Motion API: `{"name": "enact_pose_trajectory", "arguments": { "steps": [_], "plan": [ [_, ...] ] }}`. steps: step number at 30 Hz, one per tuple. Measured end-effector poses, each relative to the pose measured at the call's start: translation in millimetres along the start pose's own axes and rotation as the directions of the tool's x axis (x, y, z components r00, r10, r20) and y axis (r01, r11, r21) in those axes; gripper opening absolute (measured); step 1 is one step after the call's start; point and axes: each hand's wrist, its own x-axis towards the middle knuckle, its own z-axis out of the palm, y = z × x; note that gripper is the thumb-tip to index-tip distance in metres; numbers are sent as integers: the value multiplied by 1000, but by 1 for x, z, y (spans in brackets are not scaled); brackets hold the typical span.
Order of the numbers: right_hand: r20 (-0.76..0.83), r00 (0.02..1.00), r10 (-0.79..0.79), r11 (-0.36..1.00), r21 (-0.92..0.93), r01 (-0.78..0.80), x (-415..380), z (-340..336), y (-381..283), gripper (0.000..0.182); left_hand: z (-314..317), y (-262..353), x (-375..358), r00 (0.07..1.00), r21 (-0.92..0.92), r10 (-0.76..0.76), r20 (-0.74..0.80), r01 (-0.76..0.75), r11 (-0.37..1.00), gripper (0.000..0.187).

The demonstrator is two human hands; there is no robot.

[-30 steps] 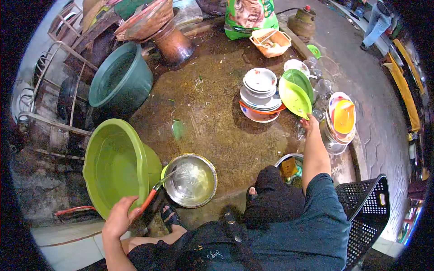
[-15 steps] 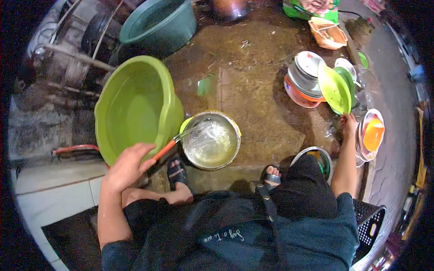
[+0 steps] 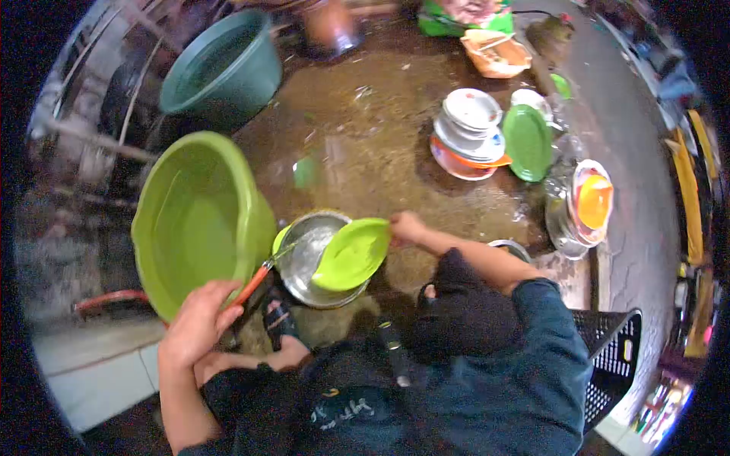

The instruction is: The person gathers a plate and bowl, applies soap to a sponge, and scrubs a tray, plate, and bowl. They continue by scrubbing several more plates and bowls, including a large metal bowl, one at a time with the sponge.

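Note:
My right hand (image 3: 408,228) is closed on the edge of a lime-green plate (image 3: 353,254), which is tilted over a round metal pot (image 3: 300,296) of water. The plate covers the right part of the pot's mouth. My left hand (image 3: 196,323) is closed around the orange handle of a utensil (image 3: 252,283). Its thin metal end reaches over the pot's left rim, and its exact kind is hard to make out. Just left of the pot stands a big green basin (image 3: 245,182).
A stack of bowls (image 3: 471,110) and a green oval plate (image 3: 527,144) sit to the right. Farther right, an orange dish (image 3: 594,201) tops another pile. At the back are a teal tub (image 3: 262,72) and an orange basket (image 3: 496,55). A black crate (image 3: 625,357) stands beside me.
My right hand has carried the lime-green plate left from the dish pile to over the pot. The left hand still holds the orange-handled utensil. The view has shifted.

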Motion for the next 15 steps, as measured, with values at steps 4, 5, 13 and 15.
{"name": "enact_pose_trajectory", "arguments": {
  "steps": [4, 5, 13, 15],
  "plan": [
    [12, 997, -73, 980, 184, 70, -8, 26, -14, 42, 2, 5, 3, 1000, -5, 6, 11, -6, 1000, 37],
    [72, 988, -134, 908, 407, 94, -18, 21, -22, 46, 2, 4, 3, 1000, 4, 26, 9, -26, 1000, 37],
    [-338, 816, 468, 617, 787, -28, -19, -82, 119, 20, 5, -2, 5, 998, 12, -24, 53, 24, 1000, 38],
    [-583, 511, 631, 626, 772, 107, -26, -118, 182, 12, 8, -3, 6, 998, 13, -31, 51, 30, 999, 38]
  ]
}}
